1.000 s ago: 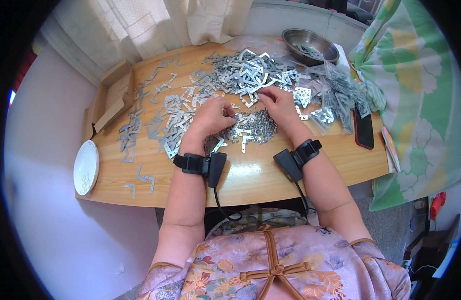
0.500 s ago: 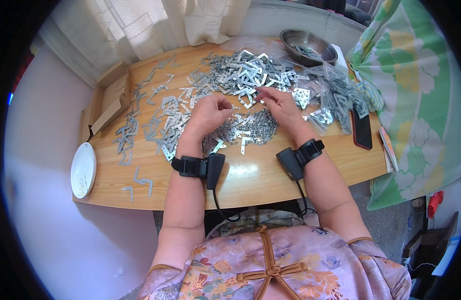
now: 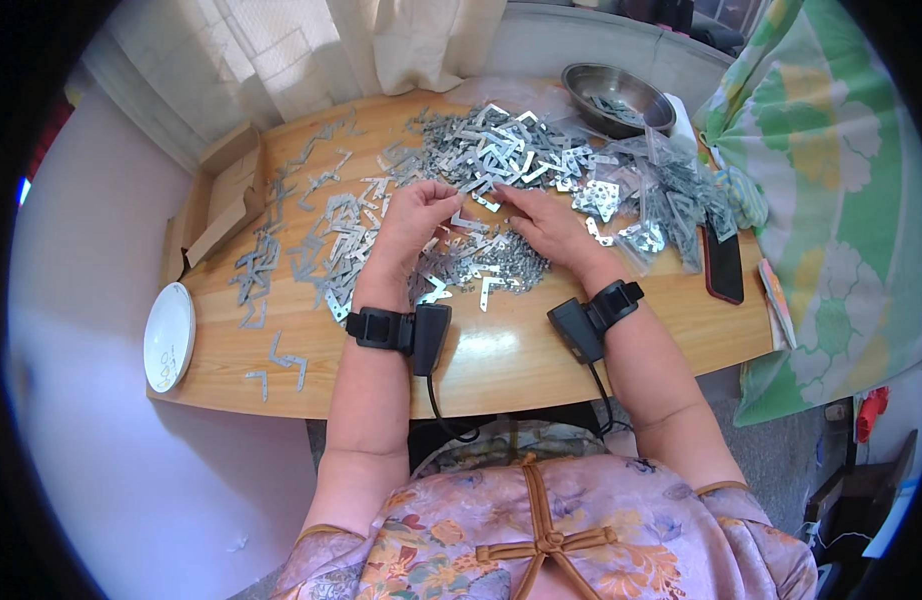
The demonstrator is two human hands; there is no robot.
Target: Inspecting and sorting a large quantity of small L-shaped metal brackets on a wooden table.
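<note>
Metal brackets (image 3: 501,150) lie heaped on a wooden table (image 3: 671,335) near cream curtains (image 3: 266,60)

front: bare table (image 3: 501,375) between forearms — open | far side: bracket pile (image 3: 506,145) blocks | right: plastic bags (image 3: 671,185), phone (image 3: 723,265) — obstructing

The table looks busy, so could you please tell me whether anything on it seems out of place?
The white plate looks oddly placed: it sits right at the left edge of the table, where it might get knocked off.
</note>
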